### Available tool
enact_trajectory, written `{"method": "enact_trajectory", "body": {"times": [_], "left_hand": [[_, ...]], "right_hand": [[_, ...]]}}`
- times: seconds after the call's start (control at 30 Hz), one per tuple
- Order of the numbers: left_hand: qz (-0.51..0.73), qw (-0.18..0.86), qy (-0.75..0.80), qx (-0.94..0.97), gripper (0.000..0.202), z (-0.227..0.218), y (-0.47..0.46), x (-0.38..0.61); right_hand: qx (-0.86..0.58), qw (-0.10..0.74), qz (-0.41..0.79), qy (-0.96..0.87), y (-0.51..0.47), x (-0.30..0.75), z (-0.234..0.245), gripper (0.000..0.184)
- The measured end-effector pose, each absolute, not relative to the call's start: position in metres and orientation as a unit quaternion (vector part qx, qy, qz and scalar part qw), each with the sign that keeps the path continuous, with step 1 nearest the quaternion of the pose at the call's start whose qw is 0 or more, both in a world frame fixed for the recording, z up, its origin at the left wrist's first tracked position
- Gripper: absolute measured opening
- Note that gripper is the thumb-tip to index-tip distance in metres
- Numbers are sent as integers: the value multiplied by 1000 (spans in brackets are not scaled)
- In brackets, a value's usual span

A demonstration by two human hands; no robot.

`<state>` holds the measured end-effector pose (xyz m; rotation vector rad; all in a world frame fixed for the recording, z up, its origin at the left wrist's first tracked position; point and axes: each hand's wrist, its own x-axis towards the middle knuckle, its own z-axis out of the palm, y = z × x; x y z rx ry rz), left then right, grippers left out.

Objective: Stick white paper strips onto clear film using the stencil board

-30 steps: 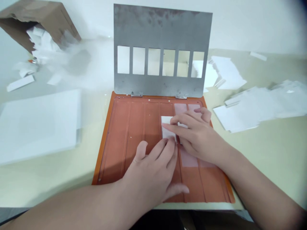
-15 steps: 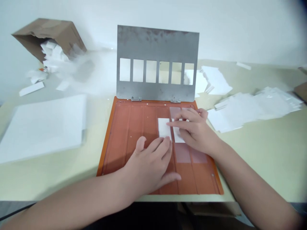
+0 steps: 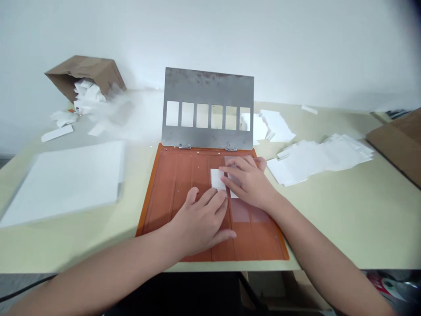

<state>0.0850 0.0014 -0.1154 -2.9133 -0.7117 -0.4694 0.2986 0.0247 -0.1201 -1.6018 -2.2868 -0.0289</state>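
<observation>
A white card (image 3: 216, 177) lies flat on an orange board (image 3: 167, 188). My left hand (image 3: 202, 224) is open, palm down, with its fingertips at the card's lower edge and its thumb stretched out to the right. From the right, my right hand (image 3: 248, 180) reaches over with fingers spread, its fingertips on the card's right side. Beneath that hand a second white card (image 3: 234, 195) is mostly hidden. Translucent sheets (image 3: 240, 210) lie on the board just below. Hinged to the board's far edge, a grey metal plate (image 3: 210, 87) with a row of rectangular windows stands raised.
A large white sheet stack (image 3: 72, 180) lies at left. Behind it, a tipped cardboard box (image 3: 95, 70) spills white scraps and clear film. Fanned white cards (image 3: 322, 158) and another card pile (image 3: 276, 125) lie at right, near a cardboard box (image 3: 401, 140).
The head view has drawn back and tilted, showing more of the right side. My right fingertips reach slightly further over the left card. The left hand keeps nearly the same pose.
</observation>
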Motion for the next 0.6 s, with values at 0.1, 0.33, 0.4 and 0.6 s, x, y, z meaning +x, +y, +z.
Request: {"method": "enact_trajectory", "body": {"times": [0.1, 0.33, 0.4, 0.6], "left_hand": [[-150, 66, -234, -958, 64, -116, 2, 85], [-149, 99, -231, -956, 58, -116, 1, 85], [-157, 104, -228, -955, 56, -116, 2, 85], [-226, 126, -170, -951, 46, -110, 3, 84]], "right_hand": [[-577, 157, -12, -801, 25, 296, -121, 33], [-588, 174, 34, -789, 26, 293, -117, 26], [-584, 199, 71, -784, 25, 291, -114, 22], [-512, 350, 142, -771, 21, 298, -97, 14]]}}
